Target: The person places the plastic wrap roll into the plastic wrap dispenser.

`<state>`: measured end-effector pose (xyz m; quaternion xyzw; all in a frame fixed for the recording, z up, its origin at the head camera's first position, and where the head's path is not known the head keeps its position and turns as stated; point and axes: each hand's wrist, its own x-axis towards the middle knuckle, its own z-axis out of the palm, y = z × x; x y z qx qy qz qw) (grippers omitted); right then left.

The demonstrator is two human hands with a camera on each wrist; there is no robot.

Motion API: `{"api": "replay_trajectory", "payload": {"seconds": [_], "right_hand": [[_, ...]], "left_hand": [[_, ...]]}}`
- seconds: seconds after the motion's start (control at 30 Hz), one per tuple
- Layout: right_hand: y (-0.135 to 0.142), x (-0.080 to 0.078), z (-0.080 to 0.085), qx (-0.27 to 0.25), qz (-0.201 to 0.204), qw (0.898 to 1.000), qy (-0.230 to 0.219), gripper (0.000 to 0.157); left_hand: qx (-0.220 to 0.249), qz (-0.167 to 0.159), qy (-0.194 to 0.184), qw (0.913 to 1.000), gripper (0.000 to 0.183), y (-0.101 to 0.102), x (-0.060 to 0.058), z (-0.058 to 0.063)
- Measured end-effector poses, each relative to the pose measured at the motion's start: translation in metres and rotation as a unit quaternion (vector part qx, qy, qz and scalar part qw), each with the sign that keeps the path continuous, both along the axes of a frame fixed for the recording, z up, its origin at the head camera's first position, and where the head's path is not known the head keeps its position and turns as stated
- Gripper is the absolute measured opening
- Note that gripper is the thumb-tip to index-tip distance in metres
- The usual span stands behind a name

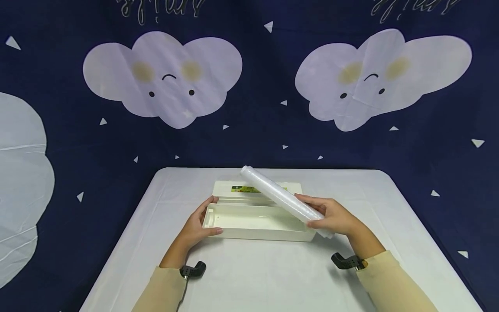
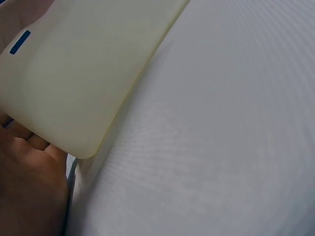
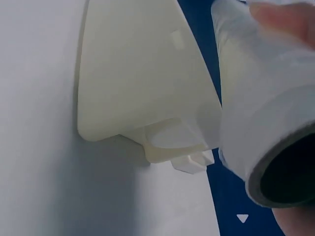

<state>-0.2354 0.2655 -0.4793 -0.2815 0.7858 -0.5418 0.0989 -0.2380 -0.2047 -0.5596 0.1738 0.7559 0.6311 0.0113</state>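
A cream plastic box (image 1: 261, 234) lies lengthwise on the table, its lid (image 1: 222, 187) swung open toward the back, with a green label on the lid. At the box's left end my left hand (image 1: 195, 227) grips it, thumb along the front wall and fingers behind. My right hand (image 1: 331, 214) holds a roll of clear plastic wrap (image 1: 278, 195) near its lower right end. The roll slants over the box, upper left end above the lid. In the right wrist view the roll's hollow core (image 3: 290, 172) faces the camera, beside the box end (image 3: 147, 73).
A white cloth-covered table (image 1: 257, 277) extends around the box. Behind it hangs a dark blue curtain (image 1: 253, 138) printed with clouds and small triangles. Black wrist camera mounts (image 1: 193, 269) sit on both forearms.
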Motion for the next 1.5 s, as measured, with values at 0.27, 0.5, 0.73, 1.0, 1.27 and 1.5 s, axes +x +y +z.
{"api": "replay_trajectory", "payload": {"seconds": [0.27, 0.5, 0.73, 1.0, 1.27, 1.5], "right_hand": [[-0.009, -0.016, 0.005, 0.033, 0.07, 0.997, -0.004, 0.079], [-0.019, -0.029, 0.011, 0.043, 0.14, 0.989, -0.011, 0.079], [-0.031, -0.04, 0.01, 0.04, 0.188, 0.981, -0.029, 0.081], [-0.043, -0.045, 0.009, 0.042, 0.21, 0.976, -0.029, 0.078], [-0.045, -0.054, 0.006, 0.033, 0.247, 0.968, -0.031, 0.078], [-0.051, -0.058, 0.002, 0.041, 0.267, 0.961, -0.059, 0.079]], "left_hand": [[-0.002, -0.006, -0.003, 1.0, 0.118, 0.0, 0.0, 0.002], [0.003, -0.007, -0.008, 0.9999, 0.119, -0.002, -0.001, 0.003], [-0.013, 0.015, -0.033, 0.9992, 0.118, -0.002, 0.0, 0.002], [-0.008, 0.018, -0.036, 0.9992, 0.118, -0.001, 0.003, 0.004], [-0.013, 0.006, -0.013, 0.9998, 0.117, -0.001, 0.002, 0.004], [-0.018, 0.009, -0.01, 0.9997, 0.114, -0.003, 0.003, 0.003]]}}
